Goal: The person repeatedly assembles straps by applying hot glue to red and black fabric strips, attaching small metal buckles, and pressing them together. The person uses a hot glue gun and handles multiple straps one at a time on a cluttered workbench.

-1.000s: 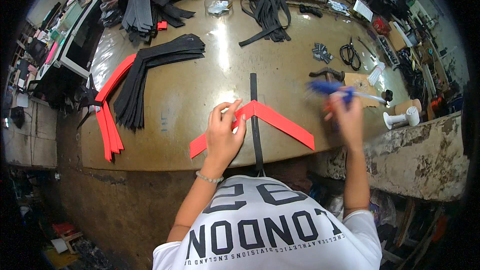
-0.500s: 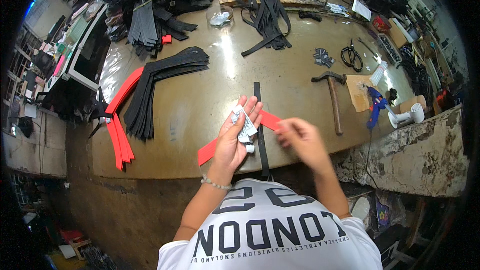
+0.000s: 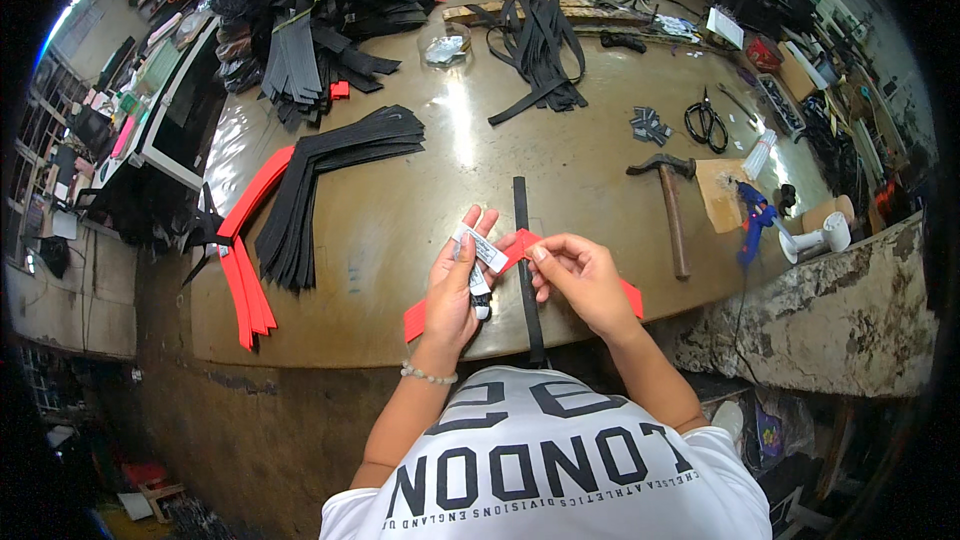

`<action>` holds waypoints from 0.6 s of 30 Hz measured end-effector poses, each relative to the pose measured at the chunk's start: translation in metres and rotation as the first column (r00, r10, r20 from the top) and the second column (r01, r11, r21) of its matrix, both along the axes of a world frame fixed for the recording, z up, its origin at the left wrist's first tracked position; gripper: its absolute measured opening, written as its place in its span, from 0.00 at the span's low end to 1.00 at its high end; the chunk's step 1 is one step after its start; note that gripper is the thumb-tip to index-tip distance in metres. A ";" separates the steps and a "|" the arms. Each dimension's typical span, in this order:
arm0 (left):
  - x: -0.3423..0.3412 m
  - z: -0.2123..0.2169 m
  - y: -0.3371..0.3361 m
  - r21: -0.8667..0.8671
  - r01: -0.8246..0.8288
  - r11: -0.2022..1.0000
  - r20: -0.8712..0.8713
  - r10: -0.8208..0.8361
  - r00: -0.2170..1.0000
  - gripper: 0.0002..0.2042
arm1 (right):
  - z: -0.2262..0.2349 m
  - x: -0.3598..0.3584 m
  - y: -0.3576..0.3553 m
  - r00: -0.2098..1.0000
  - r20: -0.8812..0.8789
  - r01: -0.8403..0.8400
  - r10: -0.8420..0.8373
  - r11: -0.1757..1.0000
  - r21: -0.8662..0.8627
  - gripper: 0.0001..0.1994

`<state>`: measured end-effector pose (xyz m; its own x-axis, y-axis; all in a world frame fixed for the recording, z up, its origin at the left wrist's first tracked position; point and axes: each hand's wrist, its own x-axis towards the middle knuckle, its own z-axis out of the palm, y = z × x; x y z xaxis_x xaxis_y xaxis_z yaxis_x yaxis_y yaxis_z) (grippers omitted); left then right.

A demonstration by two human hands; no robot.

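Near the front of the table, my left hand (image 3: 455,290) is palm up, its thumb pressing several small white printed labels (image 3: 484,251) against the fingers. My right hand (image 3: 578,275) pinches a red strap (image 3: 516,250) between thumb and fingers, close to the labels. One flat red piece (image 3: 415,322) shows left of my left wrist, and another red piece (image 3: 632,298) shows behind my right hand; how they join is hidden by the hands. A narrow black strip (image 3: 529,312) lies upright between my hands, running to the table's front edge.
On the left lie black straps (image 3: 290,200) in a fanned bundle and red straps (image 3: 243,285). A larger black pile (image 3: 300,40) and a loose black webbing coil (image 3: 540,50) lie farther back. Rightward are a hammer (image 3: 672,210), scissors (image 3: 707,123) and a blue glue gun (image 3: 756,220).
My right hand has moved left toward my left hand and now pinches the red strap near the labels. The labels have shifted slightly in my left hand.
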<state>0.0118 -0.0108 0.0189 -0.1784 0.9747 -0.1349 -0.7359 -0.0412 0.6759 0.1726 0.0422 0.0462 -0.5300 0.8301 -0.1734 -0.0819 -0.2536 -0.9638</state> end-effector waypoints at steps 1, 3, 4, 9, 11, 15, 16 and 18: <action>0.001 0.001 0.001 0.003 0.006 1.000 -0.024 -0.006 1.000 0.27 | -0.001 0.000 -0.001 1.000 0.002 0.002 -0.002 1.000 0.009 0.13; 0.006 0.003 0.003 -0.027 -0.013 1.000 -0.037 0.012 0.999 0.25 | -0.003 -0.004 -0.003 1.000 -0.024 -0.012 0.013 0.999 0.045 0.14; 0.009 0.004 0.003 -0.060 -0.007 0.998 -0.033 0.005 0.999 0.25 | -0.005 -0.006 -0.005 0.998 -0.031 -0.045 0.050 0.990 0.131 0.13; 0.010 0.006 -0.001 -0.137 -0.043 0.990 -0.182 0.017 0.983 0.19 | -0.007 -0.005 -0.006 0.990 -0.132 0.036 -0.041 0.998 -0.042 0.09; 0.002 0.006 -0.004 -0.176 -0.063 0.982 -0.235 0.020 0.972 0.12 | -0.005 0.004 -0.002 0.989 -0.149 -0.019 0.011 0.998 -0.054 0.09; -0.007 0.007 -0.008 -0.153 -0.097 0.983 -0.412 0.025 0.911 0.11 | 0.001 0.023 0.005 0.991 -0.128 -0.047 0.041 0.998 -0.042 0.09; -0.008 0.008 -0.008 -0.153 -0.038 0.988 -0.389 -0.025 0.921 0.10 | 0.002 0.026 0.007 0.986 -0.157 -0.058 0.055 0.998 -0.019 0.10; -0.010 0.011 -0.007 -0.141 0.070 0.988 -0.338 -0.114 0.934 0.10 | 0.002 0.029 0.009 0.987 -0.149 -0.056 0.058 0.998 0.018 0.10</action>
